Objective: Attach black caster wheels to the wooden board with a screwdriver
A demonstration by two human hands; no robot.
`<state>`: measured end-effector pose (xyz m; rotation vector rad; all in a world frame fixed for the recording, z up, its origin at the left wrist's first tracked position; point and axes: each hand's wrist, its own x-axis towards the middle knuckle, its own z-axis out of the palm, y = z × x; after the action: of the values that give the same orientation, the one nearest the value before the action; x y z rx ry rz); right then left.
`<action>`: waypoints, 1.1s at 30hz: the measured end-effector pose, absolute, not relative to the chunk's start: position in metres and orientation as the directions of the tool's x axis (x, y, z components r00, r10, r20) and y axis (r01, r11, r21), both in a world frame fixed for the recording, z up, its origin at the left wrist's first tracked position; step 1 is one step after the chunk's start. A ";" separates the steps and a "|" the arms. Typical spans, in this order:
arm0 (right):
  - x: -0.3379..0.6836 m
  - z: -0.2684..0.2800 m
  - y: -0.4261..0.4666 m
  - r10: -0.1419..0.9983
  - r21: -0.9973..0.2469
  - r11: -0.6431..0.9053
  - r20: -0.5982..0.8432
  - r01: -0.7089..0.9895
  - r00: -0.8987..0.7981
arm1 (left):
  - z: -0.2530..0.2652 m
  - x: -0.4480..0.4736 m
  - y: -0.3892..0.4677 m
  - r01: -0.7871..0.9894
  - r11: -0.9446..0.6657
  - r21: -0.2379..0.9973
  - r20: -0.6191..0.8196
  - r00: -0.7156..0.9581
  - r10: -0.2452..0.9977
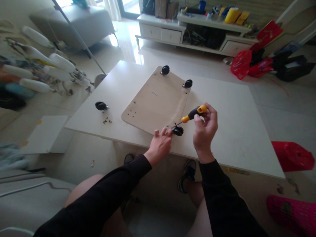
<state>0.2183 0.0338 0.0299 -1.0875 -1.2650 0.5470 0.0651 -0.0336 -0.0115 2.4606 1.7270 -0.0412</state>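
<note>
A beige board with rounded corners lies on the white table, with caster wheels at three corners. Its near right corner carries a black caster wheel. In my right hand is a screwdriver with a yellow and black handle, its shaft slanting down to that caster's mount. My left hand is closed at the same corner, fingertips beside the screwdriver's tip; what they pinch is hidden. Holes show at the board's near left corner. A loose caster wheel and several small screws lie left of the board.
The white table extends to both sides of the board. Beyond it stands a low TV cabinet with things on top. Red bags lie on the floor at right, a white box at left. My legs are under the near edge.
</note>
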 end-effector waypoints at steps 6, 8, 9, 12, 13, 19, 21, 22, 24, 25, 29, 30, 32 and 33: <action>0.217 0.031 0.034 0.837 -0.887 0.395 0.455 0.240 0.304 | -0.011 0.066 -0.033 0.941 -0.328 0.086 -0.111 0.337 0.935; 0.217 0.031 0.034 0.828 -0.878 0.417 0.473 0.234 0.300 | -0.011 0.066 -0.033 0.940 -0.329 0.090 -0.111 0.337 0.935; 0.218 0.030 0.034 0.826 -0.875 0.424 0.480 0.235 0.298 | -0.011 0.066 -0.033 0.940 -0.330 0.090 -0.109 0.338 0.935; 0.218 0.030 0.035 0.832 -0.883 0.399 0.462 0.248 0.309 | -0.011 0.066 -0.034 0.940 -0.330 0.086 -0.104 0.338 0.935; 0.218 0.029 0.035 0.835 -0.888 0.382 0.450 0.255 0.316 | -0.011 0.066 -0.034 0.940 -0.331 0.084 -0.104 0.339 0.935; 0.219 0.028 0.036 0.822 -0.875 0.433 0.482 0.217 0.305 | -0.010 0.065 -0.033 0.941 -0.328 0.086 -0.124 0.337 0.933; 0.219 0.028 0.036 0.821 -0.873 0.441 0.487 0.209 0.300 | -0.009 0.065 -0.033 0.939 -0.331 0.090 -0.121 0.340 0.932; 0.219 0.028 0.036 0.827 -0.879 0.426 0.475 0.215 0.301 | -0.009 0.065 -0.033 0.939 -0.332 0.092 -0.117 0.342 0.933; 0.219 0.029 0.036 0.838 -0.891 0.383 0.446 0.243 0.315 | -0.010 0.065 -0.034 0.938 -0.333 0.095 -0.111 0.343 0.933; 0.219 0.030 0.036 0.840 -0.895 0.364 0.435 0.257 0.325 | -0.010 0.065 -0.034 0.938 -0.332 0.096 -0.110 0.342 0.933; 0.219 0.029 0.036 0.840 -0.896 0.377 0.437 0.234 0.320 | -0.010 0.065 -0.034 0.938 -0.333 0.097 -0.116 0.343 0.932; 0.219 0.029 0.037 0.838 -0.893 0.392 0.446 0.221 0.314 | -0.010 0.065 -0.034 0.938 -0.332 0.097 -0.119 0.342 0.932; 0.219 0.029 0.037 0.837 -0.891 0.405 0.451 0.204 0.310 | -0.009 0.065 -0.034 0.939 -0.330 0.097 -0.120 0.341 0.932; 0.219 0.029 0.036 0.840 -0.894 0.399 0.445 0.203 0.312 | -0.008 0.065 -0.034 0.939 -0.330 0.096 -0.121 0.340 0.933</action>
<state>0.2190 0.0365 0.0291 -1.1146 -1.2114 0.5619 0.0652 -0.0337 -0.0084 2.4466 1.7228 -0.0654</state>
